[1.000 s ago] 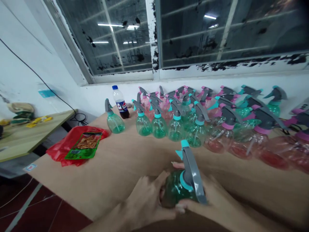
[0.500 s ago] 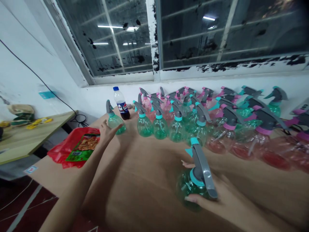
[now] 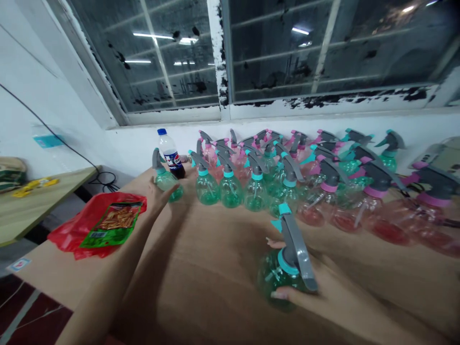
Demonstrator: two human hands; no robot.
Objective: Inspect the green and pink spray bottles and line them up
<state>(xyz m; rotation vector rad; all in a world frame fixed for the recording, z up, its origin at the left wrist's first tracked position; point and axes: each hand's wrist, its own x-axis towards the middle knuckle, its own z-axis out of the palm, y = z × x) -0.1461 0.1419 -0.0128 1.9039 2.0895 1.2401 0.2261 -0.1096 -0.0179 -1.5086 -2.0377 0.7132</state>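
Observation:
My left hand (image 3: pixel 159 195) is closed around a clear green spray bottle (image 3: pixel 166 179) with a grey trigger head, at the left end of the rows. Its thumb lies across the front of the bottle, which leans slightly. Nearer to me, my right hand (image 3: pixel 309 287) grips another green spray bottle (image 3: pixel 269 273) with a turquoise collar and nozzle; its thumb is in front and a fingertip shows behind. Beyond both hands, green spray bottles (image 3: pixel 230 189) and pink spray bottles (image 3: pixel 339 215) stand grouped along the wall.
A cola bottle (image 3: pixel 171 155) with a blue cap stands behind the left bottle. On the table's left part lies a red plastic bag (image 3: pixel 72 230) with a snack packet (image 3: pixel 117 223). The table (image 3: pixel 204 282) meets the wall under a window (image 3: pixel 172 57). A second table (image 3: pixel 46 201) is farther left.
The view has swung a little to the right. My left fingers have closed in around the left green spray bottle, which now leans. My right hand keeps its hold on the other.

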